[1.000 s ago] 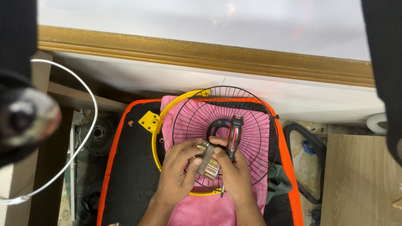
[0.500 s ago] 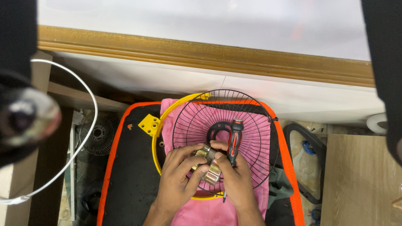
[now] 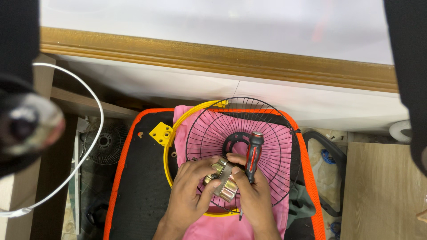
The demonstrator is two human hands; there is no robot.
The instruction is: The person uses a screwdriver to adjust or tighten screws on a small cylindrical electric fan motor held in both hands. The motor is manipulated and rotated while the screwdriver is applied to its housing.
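Both my hands meet over a black wire fan guard (image 3: 267,124) lying on a pink cloth (image 3: 183,116). My left hand (image 3: 189,195) grips a small brass-coloured metal part (image 3: 222,180), apparently a fan motor piece. My right hand (image 3: 253,198) also touches that part and holds a red and black screwdriver (image 3: 252,153), handle up, its tip poking out below the hand. A yellow ring with a square bracket (image 3: 161,132) lies under the guard.
The cloth rests on a black pad with an orange rim (image 3: 124,169). Another fan grille (image 3: 104,142) lies at the left on the floor. A white cable (image 3: 95,133) loops at the left. A wooden ledge (image 3: 222,58) runs across above. A wooden board (image 3: 382,191) is at the right.
My hands and the metal part have shifted slightly down and right over the guard. The screwdriver has stayed upright in my right hand.
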